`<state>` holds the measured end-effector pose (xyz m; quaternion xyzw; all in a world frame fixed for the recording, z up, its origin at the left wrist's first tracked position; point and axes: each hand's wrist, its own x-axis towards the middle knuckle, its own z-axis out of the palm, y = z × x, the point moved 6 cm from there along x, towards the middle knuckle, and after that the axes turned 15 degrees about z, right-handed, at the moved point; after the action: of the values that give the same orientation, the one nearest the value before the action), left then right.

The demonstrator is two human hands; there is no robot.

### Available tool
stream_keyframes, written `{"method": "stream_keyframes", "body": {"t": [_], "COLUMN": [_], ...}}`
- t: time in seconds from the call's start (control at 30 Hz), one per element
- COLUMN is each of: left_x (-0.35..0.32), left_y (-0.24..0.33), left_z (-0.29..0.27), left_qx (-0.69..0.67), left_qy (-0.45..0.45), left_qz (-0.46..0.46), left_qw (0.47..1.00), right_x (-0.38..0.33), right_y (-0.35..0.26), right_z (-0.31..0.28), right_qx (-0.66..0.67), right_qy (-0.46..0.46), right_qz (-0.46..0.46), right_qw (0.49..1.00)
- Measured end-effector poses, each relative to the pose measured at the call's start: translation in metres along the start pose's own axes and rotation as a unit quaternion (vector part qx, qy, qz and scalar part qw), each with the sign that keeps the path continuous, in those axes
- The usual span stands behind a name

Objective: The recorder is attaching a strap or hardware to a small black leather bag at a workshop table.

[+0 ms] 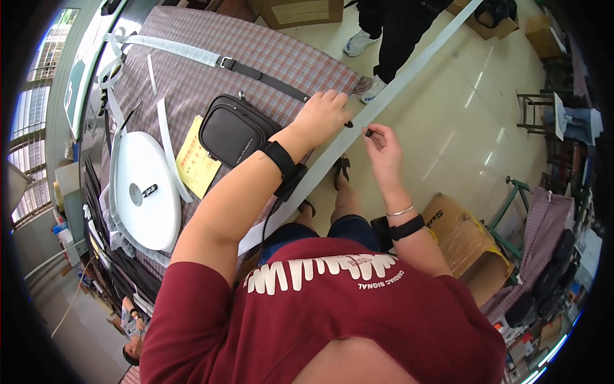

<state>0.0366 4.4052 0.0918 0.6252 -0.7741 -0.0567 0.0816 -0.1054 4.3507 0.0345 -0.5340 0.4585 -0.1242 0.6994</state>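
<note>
My left hand (323, 115) is closed over the table's edge, its fingers curled round the end of a dark grey strap (262, 77). A small black tip (348, 123) pokes out beside its thumb; whether it belongs to the strap is hidden. The strap runs back to a metal buckle (225, 62). Off the table, my right hand (384, 153) pinches a small black piece (368, 133) between thumb and fingers. Close to my left forearm lies a black zipped bag (233, 131), partly over a yellow printed paper (197, 160).
A plaid cloth (185, 32) covers the table. On it rests a large white roll (146, 198) with pale strips. One long pale strip (416, 67) crosses diagonally past my hands. Another person's legs (400, 38) stand beyond the table. A cardboard box (460, 237) is at right.
</note>
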Motion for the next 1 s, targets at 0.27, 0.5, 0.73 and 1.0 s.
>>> {"method": "stream_keyframes", "body": {"t": [0.27,0.5,0.73,1.0], "left_x": [0.002,0.002,-0.003,-0.001], "left_y": [-0.005,-0.009,-0.009,-0.008], "left_z": [-0.001,-0.008,-0.014,-0.016], "left_qx": [-0.034,-0.114,-0.222,-0.26], "left_qy": [0.07,0.122,0.171,0.209], "left_qz": [0.03,-0.017,-0.073,-0.13], "left_qw": [0.997,0.986,0.957,0.934], "right_x": [0.003,0.008,-0.001,0.019], "right_y": [-0.037,-0.047,-0.077,-0.049], "right_z": [0.015,0.017,0.03,0.021], "right_qx": [-0.081,-0.084,-0.259,0.008], "right_qy": [0.036,-0.004,-0.02,-0.106], "right_qz": [-0.167,-0.174,-0.297,-0.036], "right_qw": [0.982,0.981,0.919,0.994]}}
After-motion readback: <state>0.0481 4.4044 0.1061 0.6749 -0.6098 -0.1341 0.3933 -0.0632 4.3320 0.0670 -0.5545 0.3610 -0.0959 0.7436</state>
